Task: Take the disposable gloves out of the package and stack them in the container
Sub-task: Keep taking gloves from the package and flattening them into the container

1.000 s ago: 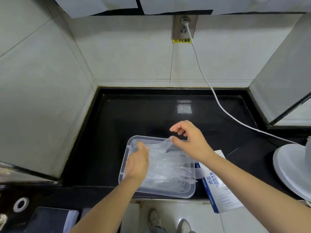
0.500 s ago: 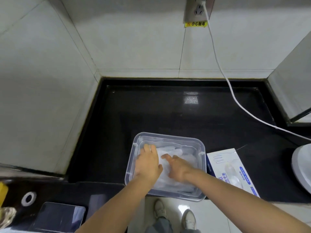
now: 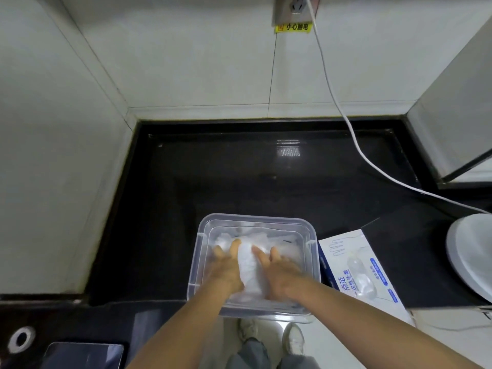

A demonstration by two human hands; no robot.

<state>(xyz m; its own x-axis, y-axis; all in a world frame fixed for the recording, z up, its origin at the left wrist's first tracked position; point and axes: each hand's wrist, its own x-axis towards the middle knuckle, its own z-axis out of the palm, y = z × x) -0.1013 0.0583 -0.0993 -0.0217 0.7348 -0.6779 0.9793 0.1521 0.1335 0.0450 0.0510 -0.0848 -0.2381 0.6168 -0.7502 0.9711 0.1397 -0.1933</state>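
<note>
Left hand (image 3: 226,271) and right hand (image 3: 282,275) have come down flat, fingers straight, pressing the gloves (image 3: 248,262) inside the container (image 3: 255,218) at the bench (image 3: 239,177) front edge. The package (image 3: 356,267) lies just beside it on the right, and open bench extends behind.

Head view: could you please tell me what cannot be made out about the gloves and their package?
Gloves in the container: count hidden, head view; left hand and right hand press flat on them.
Package: how many gloves remain, head view; its printed face hides them.
White round object: cut off by the right edge, head view.
</note>
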